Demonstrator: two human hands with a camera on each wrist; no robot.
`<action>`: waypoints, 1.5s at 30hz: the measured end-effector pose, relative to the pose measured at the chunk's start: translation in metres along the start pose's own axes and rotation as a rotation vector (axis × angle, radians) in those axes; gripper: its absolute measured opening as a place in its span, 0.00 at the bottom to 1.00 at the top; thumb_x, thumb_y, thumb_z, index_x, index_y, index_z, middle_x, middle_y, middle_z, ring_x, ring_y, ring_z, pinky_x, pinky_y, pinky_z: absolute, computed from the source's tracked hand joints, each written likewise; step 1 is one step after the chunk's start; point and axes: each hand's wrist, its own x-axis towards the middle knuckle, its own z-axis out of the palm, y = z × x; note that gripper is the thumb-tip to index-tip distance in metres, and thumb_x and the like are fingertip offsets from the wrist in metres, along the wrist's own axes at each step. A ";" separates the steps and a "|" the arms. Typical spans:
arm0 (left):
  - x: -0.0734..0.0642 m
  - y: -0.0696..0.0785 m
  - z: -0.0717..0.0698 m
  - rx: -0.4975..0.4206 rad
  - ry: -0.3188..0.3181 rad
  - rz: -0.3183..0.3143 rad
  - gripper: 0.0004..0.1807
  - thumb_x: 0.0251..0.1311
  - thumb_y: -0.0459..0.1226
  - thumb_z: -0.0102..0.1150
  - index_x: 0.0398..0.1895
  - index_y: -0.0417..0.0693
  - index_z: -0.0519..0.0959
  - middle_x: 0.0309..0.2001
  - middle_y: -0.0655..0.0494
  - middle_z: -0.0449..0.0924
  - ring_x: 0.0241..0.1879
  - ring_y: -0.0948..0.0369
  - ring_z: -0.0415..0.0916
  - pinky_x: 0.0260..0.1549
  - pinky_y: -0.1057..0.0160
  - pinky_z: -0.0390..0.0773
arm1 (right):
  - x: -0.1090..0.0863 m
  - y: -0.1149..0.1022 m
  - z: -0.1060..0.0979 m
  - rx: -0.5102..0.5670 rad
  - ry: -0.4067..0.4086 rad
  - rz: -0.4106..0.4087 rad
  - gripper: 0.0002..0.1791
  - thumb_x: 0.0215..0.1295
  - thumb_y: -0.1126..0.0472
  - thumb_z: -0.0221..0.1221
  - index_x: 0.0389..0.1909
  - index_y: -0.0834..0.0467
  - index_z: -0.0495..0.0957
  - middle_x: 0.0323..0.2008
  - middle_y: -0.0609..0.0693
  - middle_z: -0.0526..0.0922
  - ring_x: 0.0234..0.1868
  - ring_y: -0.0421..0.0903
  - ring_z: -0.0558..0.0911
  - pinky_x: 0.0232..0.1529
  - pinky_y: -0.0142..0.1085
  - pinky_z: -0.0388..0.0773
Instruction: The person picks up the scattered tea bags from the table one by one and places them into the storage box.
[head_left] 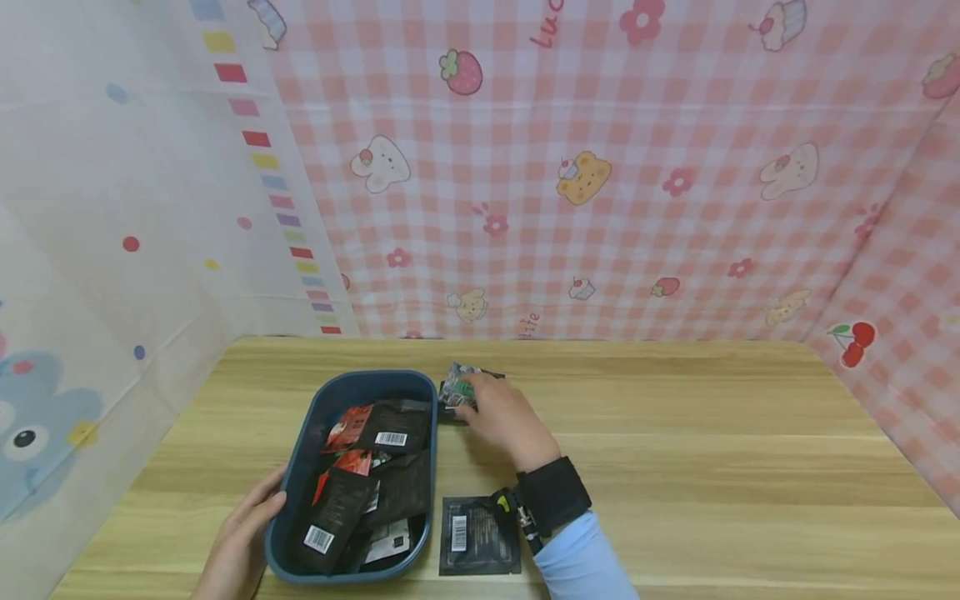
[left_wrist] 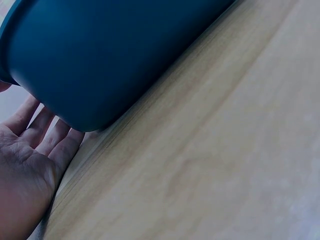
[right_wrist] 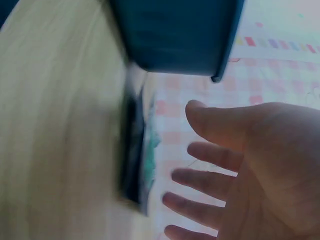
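Note:
A dark blue plastic bin [head_left: 433,492] stands on the table with black and red sachets [head_left: 408,487] jumbled inside. My left hand [head_left: 243,529] rests against the bin's left wall, and in the left wrist view its fingers [left_wrist: 42,127] extend along the outside. Beyond the bin's right side, my right hand [head_left: 498,417] is over a silver and green packet [head_left: 456,387] that lies on a black packet [head_left: 448,414]. In the right wrist view its fingers are spread, apart from the blurred packets [right_wrist: 135,155]. A flat black sachet [head_left: 480,542] with a barcode lies near my right wrist.
The wood-grain table [head_left: 712,467] extends right of the bin. A pink checked cloth [head_left: 600,275] hangs along the back and right, and a white patterned cloth [head_left: 165,292] along the left. My right wrist wears a black band [head_left: 555,494].

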 end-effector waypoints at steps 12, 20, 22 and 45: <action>0.001 0.001 -0.001 0.036 -0.003 -0.014 0.35 0.71 0.51 0.36 0.74 0.44 0.45 0.73 0.46 0.45 0.54 0.82 0.59 0.67 0.44 0.52 | 0.004 0.018 0.018 -0.062 -0.055 0.076 0.41 0.58 0.50 0.61 0.70 0.58 0.58 0.72 0.58 0.59 0.72 0.58 0.52 0.71 0.56 0.51; 0.000 0.002 0.000 0.013 -0.006 -0.031 0.36 0.70 0.51 0.37 0.74 0.45 0.44 0.74 0.42 0.42 0.67 0.63 0.51 0.68 0.37 0.43 | 0.000 0.012 0.013 -0.072 -0.021 0.071 0.40 0.49 0.55 0.68 0.64 0.60 0.67 0.62 0.60 0.70 0.62 0.57 0.69 0.66 0.55 0.61; -0.001 0.002 0.000 0.016 -0.006 -0.028 0.36 0.70 0.51 0.36 0.74 0.45 0.44 0.74 0.42 0.42 0.69 0.59 0.48 0.68 0.37 0.43 | -0.002 0.011 0.010 -0.081 -0.043 0.064 0.39 0.47 0.54 0.70 0.63 0.60 0.69 0.59 0.59 0.72 0.59 0.56 0.71 0.63 0.54 0.64; -0.002 0.006 0.002 -0.004 0.004 -0.044 0.37 0.70 0.50 0.39 0.74 0.42 0.43 0.74 0.39 0.40 0.73 0.45 0.36 0.68 0.34 0.39 | -0.029 -0.046 -0.036 -0.126 0.186 -0.224 0.17 0.68 0.63 0.50 0.55 0.55 0.78 0.51 0.52 0.85 0.49 0.48 0.81 0.51 0.43 0.80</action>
